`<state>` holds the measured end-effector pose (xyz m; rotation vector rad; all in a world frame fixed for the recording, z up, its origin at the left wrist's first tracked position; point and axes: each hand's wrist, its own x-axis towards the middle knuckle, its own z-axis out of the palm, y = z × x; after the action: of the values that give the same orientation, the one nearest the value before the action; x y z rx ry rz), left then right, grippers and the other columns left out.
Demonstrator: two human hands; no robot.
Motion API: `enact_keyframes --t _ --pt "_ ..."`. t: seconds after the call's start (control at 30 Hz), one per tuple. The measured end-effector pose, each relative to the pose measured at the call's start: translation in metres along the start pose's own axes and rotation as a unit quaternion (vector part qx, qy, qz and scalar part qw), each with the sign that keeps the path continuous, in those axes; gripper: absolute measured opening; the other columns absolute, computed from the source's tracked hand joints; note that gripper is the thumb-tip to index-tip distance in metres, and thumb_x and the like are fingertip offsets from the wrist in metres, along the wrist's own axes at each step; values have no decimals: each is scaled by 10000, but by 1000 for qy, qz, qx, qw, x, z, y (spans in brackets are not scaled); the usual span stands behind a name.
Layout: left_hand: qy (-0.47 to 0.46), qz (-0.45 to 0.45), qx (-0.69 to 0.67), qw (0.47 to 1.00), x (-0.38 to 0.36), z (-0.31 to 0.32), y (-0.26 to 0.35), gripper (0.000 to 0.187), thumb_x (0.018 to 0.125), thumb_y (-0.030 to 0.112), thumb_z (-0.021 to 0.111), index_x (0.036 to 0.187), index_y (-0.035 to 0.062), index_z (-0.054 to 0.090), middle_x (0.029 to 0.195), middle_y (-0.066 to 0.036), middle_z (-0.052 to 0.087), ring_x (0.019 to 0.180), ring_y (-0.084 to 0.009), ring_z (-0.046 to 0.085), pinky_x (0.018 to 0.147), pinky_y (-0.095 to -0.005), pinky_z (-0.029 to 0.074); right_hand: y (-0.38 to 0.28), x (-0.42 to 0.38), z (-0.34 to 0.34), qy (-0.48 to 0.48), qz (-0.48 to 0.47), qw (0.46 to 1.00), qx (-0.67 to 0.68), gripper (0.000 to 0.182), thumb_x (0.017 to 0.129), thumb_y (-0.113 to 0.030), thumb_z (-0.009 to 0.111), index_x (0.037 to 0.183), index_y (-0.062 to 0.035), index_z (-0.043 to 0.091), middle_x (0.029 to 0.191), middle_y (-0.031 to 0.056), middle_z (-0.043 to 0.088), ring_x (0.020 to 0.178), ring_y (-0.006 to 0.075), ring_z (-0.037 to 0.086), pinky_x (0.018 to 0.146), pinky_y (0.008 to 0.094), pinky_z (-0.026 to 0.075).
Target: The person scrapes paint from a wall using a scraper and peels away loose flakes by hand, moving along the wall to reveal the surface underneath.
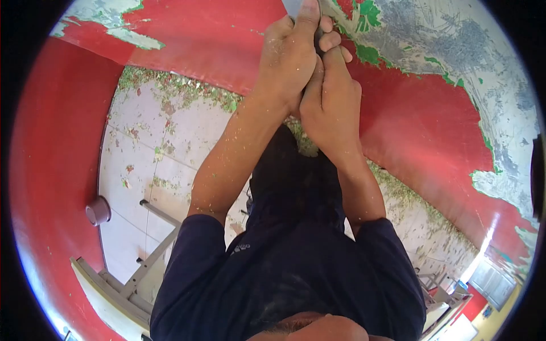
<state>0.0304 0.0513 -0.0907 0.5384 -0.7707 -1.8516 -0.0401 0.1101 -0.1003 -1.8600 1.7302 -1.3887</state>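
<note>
Both of my hands are wrapped round the dark handle (pixel 318 44) of a scraper at the top middle of the view. My left hand (pixel 289 59) grips nearer the blade, its thumb stretched along the tool. Behind it, my right hand (pixel 333 102) closes round the handle's lower end, so most of the handle is hidden. Part of the flat grey blade (pixel 293 7) shows at the top edge, against the red wall (pixel 421 113); its tip is out of view. Beside the hands, paint is stripped to a grey-white patch (pixel 449 45) with green edges.
Paint flakes (pixel 170 85) lie scattered on the tiled floor (pixel 128 165), thickest along the wall's foot. On the left are a small brownish round container (pixel 98 211) and a metal-framed piece of furniture (pixel 136 278). More furniture stands at the lower right.
</note>
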Motion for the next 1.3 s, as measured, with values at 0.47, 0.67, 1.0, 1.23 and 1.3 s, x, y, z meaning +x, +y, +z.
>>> enact_keyframes --t 0.47,0.67,1.0,1.23,1.3 --pt "-5 -5 34 999 4 3 -11 347 991 342 447 806 51 489 622 -20 490 619 -183 575 614 -329 515 6 -7 -5 5 17 1000 16 337 915 -70 439 1245 3 435 890 274 615 792 454 608 642 486 504" --pt "2 -1 72 997 -4 -2 -33 358 993 390 437 811 83 462 625 12 446 659 -175 576 616 -300 507 27 -28 4 36 43 995 84 327 920 -72 450 1238 4 435 864 293 594 762 474 589 617 499 481" --pt "7 -25 56 998 -4 -2 -30 381 998 385 431 788 70 471 608 -5 452 617 -172 558 615 -318 508 30 -26 -1 16 8 1000 -11 407 958 -107 363 1352 -13 397 1032 250 626 906 405 643 757 437 506" --pt "16 1 74 997 -4 7 -36 376 995 397 434 792 82 465 612 5 432 616 -178 553 625 -307 502 30 -19 0 40 -7 998 45 282 913 -80 457 1187 -12 443 834 290 590 723 484 587 588 519 464" --pt "8 -18 70 997 -5 6 -26 375 994 394 439 793 80 467 611 5 434 615 -175 551 621 -303 498 26 -24 -5 5 71 996 49 299 917 -81 449 1208 -14 439 856 290 592 749 480 592 599 515 471"
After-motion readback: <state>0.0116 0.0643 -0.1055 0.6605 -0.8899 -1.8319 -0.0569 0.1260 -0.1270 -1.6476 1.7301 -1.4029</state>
